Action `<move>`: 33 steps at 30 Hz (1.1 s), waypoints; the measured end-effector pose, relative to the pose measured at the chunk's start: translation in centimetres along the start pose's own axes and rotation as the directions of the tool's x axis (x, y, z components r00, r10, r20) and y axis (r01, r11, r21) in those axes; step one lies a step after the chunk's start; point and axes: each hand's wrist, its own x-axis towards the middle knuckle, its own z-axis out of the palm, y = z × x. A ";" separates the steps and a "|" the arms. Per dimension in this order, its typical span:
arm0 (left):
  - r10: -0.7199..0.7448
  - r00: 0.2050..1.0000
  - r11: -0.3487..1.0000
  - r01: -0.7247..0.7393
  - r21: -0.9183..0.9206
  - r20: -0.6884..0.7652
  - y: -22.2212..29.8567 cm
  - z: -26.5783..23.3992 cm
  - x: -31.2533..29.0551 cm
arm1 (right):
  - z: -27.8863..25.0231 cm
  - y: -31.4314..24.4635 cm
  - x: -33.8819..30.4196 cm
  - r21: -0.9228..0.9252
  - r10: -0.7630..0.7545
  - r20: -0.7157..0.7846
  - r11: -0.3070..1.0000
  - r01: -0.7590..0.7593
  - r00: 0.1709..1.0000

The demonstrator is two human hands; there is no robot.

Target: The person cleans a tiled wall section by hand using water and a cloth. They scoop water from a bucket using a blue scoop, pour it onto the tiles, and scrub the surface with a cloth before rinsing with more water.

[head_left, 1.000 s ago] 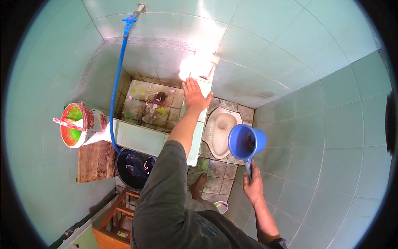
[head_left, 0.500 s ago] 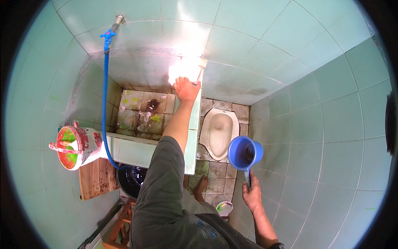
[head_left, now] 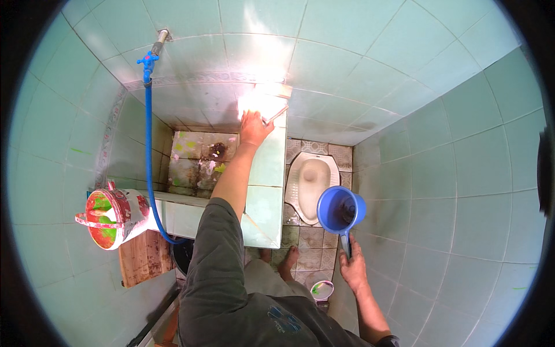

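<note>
My right hand (head_left: 353, 267) is wrapped round the handle of a blue water dipper (head_left: 326, 222), held over the floor near the squat toilet (head_left: 306, 194). Something dark, perhaps a shadow or residue, shows inside the dipper. My left arm stretches to the far end of the tiled ledge (head_left: 263, 217), beside the basin (head_left: 188, 156). There my left hand (head_left: 254, 128) is closed, with a thin stick-like thing (head_left: 278, 114) between thumb and forefinger. Strong glare washes out the fingertips and what lies just past them. A pale block-like thing (head_left: 281, 90) lies at the ledge's far end.
A blue hose (head_left: 148, 144) hangs from a wall tap (head_left: 148, 61) at the left. A paint-stained bucket (head_left: 133, 214) rests tilted above a wooden board (head_left: 141, 260). A small white tub (head_left: 321, 290) stands by my feet. Tiled walls close in on both sides.
My left hand has drawn slightly nearer and left, and the thin stick now slants out from between its thumb and forefinger. The view has shifted a little; the dipper stays in my right hand.
</note>
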 end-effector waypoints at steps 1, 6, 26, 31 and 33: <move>0.035 0.999 0.999 -0.035 0.000 -0.025 -0.4 -0.1 0.1 | 0.2 0.0 0.1 -0.002 -0.008 0.000 1.000 0.008 1.000; 0.135 0.984 0.986 -0.121 -0.118 0.118 -1.0 -0.7 1.2 | 0.8 0.1 0.4 -0.025 -0.025 0.003 0.999 0.025 1.000; 0.181 0.928 0.983 -0.168 -0.067 0.326 -0.2 -5.0 8.8 | 1.1 0.7 1.2 0.023 0.116 -0.026 0.993 -0.115 0.993; 0.458 0.879 0.889 -0.456 -0.049 0.128 -1.9 -2.1 12.2 | 1.4 1.5 0.8 0.021 0.163 -0.007 0.986 -0.163 0.987; 0.474 0.859 0.877 -0.480 -0.021 0.195 -1.8 -1.2 13.3 | 1.7 2.0 0.8 0.015 0.146 -0.031 0.989 -0.146 0.989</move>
